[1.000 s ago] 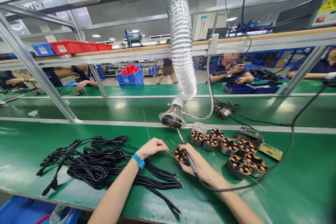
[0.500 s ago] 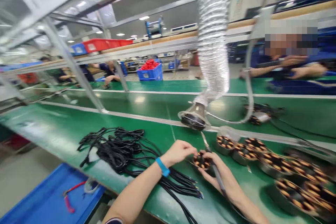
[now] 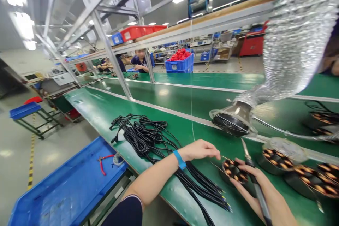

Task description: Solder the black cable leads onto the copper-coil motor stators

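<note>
My left hand (image 3: 203,149), with a blue wristband, has its fingers pinched on a thin solder wire just left of a motor stator (image 3: 234,172). The stator is a dark ring with copper coils, lying on the green bench; two thin leads stick out at its left. My right hand (image 3: 265,187) holds a soldering iron (image 3: 255,180), its tip pointing up and away over the bench, while thumb and fingers also touch the stator's right side. A bundle of black cables (image 3: 148,137) lies left of the stator, its stripped ends beneath my left forearm.
More coiled stators (image 3: 302,180) stand at the right. A fume extraction hood (image 3: 233,118) on a foil duct hangs beyond the hands. On the shelf sits a wire spool (image 3: 200,3), a thin strand running down. Red-handled pliers (image 3: 103,164) lie in a blue tray (image 3: 60,190) lower left.
The view has swung left, so the bench things appear farther right and more of the blue tray shows. My left fingertips have drawn slightly away from the stator. My right hand keeps its grip.
</note>
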Motion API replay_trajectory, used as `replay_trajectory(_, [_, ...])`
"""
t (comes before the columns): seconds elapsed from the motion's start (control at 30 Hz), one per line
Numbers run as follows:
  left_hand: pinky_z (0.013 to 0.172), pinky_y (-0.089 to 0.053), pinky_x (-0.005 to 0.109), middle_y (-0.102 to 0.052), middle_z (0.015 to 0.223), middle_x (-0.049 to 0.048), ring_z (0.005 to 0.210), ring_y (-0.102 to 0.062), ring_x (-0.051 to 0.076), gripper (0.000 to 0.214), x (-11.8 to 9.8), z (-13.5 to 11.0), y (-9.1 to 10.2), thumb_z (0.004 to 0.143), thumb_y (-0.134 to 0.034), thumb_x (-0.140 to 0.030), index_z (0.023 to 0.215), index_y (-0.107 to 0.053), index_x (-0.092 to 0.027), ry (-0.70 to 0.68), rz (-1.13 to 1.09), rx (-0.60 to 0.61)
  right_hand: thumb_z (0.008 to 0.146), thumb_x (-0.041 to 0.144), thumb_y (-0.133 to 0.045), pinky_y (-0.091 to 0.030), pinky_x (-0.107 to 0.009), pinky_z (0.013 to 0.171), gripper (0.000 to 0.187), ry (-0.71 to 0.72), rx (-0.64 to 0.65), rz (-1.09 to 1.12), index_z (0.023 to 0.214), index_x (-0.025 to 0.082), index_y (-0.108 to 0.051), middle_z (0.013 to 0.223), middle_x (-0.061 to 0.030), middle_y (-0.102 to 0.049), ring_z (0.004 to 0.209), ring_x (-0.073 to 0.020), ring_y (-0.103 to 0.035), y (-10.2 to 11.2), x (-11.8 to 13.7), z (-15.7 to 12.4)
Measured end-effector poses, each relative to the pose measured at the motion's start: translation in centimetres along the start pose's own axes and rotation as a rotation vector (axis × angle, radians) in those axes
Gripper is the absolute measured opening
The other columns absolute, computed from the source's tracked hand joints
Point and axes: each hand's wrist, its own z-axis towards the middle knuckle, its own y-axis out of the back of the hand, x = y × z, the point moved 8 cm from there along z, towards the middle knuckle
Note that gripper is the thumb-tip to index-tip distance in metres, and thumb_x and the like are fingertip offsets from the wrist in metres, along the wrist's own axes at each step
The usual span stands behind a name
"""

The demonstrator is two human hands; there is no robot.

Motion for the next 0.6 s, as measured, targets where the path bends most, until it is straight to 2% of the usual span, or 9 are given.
replay_trajectory(0.07, [0.048, -0.014, 0.024, -0.042, 0.060, -0.0046, 0.050, -0.024, 0.005, 0.052, 0.5, -0.1, -0.7, 0.071, -0.074, -0.059, 0.086, -0.074, -0.009, 0.101, -0.178, 0.019, 0.087, 0.052, -0.064, -0.055, -0.045, 0.096, 0.040, -0.036, 0.008, -0.010, 0.113, 0.023, -0.054, 0.125, -0.0138, -0.063, 0.104, -0.0287, -0.067, 0.0, 0.2, -0.1])
replay_trajectory(0.1, [0.048, -0.009, 0.025, -0.036, 0.058, -0.0068, 0.049, -0.019, 0.005, 0.057, 0.8, -0.1, -1.0, 0.067, -0.076, -0.061, 0.087, -0.074, -0.008, 0.139, -0.246, 0.007, 0.089, 0.048, -0.063, -0.053, -0.045, 0.099, 0.037, -0.062, 0.072, -0.004, 0.114, 0.023, -0.054, 0.128, -0.0138, -0.062, 0.110, -0.0287, -0.065, -0.4, 0.2, -0.2])
replay_trajectory(0.17, [0.048, -0.006, 0.026, -0.028, 0.057, -0.0092, 0.049, -0.014, 0.004, 0.062, 1.0, 0.1, -1.9, 0.065, -0.077, -0.063, 0.089, -0.073, -0.006, 0.170, -0.315, -0.006, 0.092, 0.045, -0.060, -0.051, -0.046, 0.101, 0.033, -0.081, 0.111, 0.021, 0.115, 0.023, -0.053, 0.128, -0.0136, -0.062, 0.113, -0.0282, -0.063, -0.5, 0.4, -0.2])
replay_trajectory(0.27, [0.048, -0.005, 0.026, -0.023, 0.055, -0.0102, 0.048, -0.012, 0.004, 0.063, 0.6, 0.1, -3.1, 0.070, -0.073, -0.064, 0.094, -0.073, -0.006, 0.151, -0.292, 0.019, 0.093, 0.038, -0.061, -0.048, -0.046, 0.105, 0.033, -0.097, 0.158, 0.060, 0.120, 0.024, -0.050, 0.132, -0.0127, -0.059, 0.121, -0.0269, -0.059, -0.4, 0.5, -0.4])
replay_trajectory(0.33, [0.048, -0.006, 0.026, -0.023, 0.055, -0.0096, 0.048, -0.012, 0.005, 0.065, 0.0, -0.4, -3.2, 0.077, -0.066, -0.065, 0.101, -0.074, -0.005, 0.120, -0.217, 0.024, 0.093, 0.036, -0.062, -0.045, -0.045, 0.107, 0.033, -0.102, 0.165, 0.077, 0.121, 0.025, -0.049, 0.136, -0.0121, -0.056, 0.125, -0.0261, -0.057, -0.3, 0.7, -0.5])
replay_trajectory(0.43, [0.048, -0.014, 0.024, -0.029, 0.055, -0.0071, 0.049, -0.019, 0.007, 0.066, -1.0, -1.5, -1.3, 0.088, -0.049, -0.066, 0.103, -0.074, -0.007, 0.066, 0.017, -0.069, 0.093, 0.034, -0.061, -0.044, -0.045, 0.108, 0.033, -0.104, 0.168, 0.099, 0.123, 0.025, -0.049, 0.137, -0.0121, -0.055, 0.125, -0.0252, -0.056, -0.2, 0.8, -0.7])
replay_trajectory(0.5, [0.053, -0.027, 0.024, -0.043, 0.058, -0.0032, 0.054, -0.033, 0.009, 0.062, -1.9, -2.1, 0.4, 0.090, -0.046, -0.064, 0.096, -0.077, -0.010, 0.018, 0.239, -0.110, 0.093, 0.034, -0.061, -0.044, -0.045, 0.108, 0.034, -0.097, 0.165, 0.109, 0.124, 0.025, -0.048, 0.138, -0.0125, -0.054, 0.124, -0.0252, -0.057, -0.3, 0.8, -0.8])
replay_trajectory(0.53, [0.058, -0.032, 0.024, -0.052, 0.063, -0.0007, 0.059, -0.042, 0.011, 0.058, -2.2, -2.3, 0.8, 0.089, -0.049, -0.062, 0.092, -0.078, -0.012, -0.001, 0.334, -0.073, 0.093, 0.033, -0.061, -0.043, -0.045, 0.109, 0.034, -0.094, 0.164, 0.112, 0.124, 0.025, -0.048, 0.138, -0.0126, -0.054, 0.125, -0.0252, -0.056, -0.3, 0.8, -0.8])
replay_trajectory(0.6, [0.068, -0.040, 0.024, -0.064, 0.078, 0.0034, 0.072, -0.053, 0.015, 0.047, -2.4, -2.8, 0.4, 0.084, -0.060, -0.057, 0.087, -0.078, -0.014, -0.023, 0.438, 0.111, 0.093, 0.032, -0.062, -0.042, -0.045, 0.109, 0.035, -0.092, 0.158, 0.124, 0.124, 0.025, -0.048, 0.138, -0.0121, -0.054, 0.126, -0.0250, -0.055, -0.3, 0.8, -0.8])
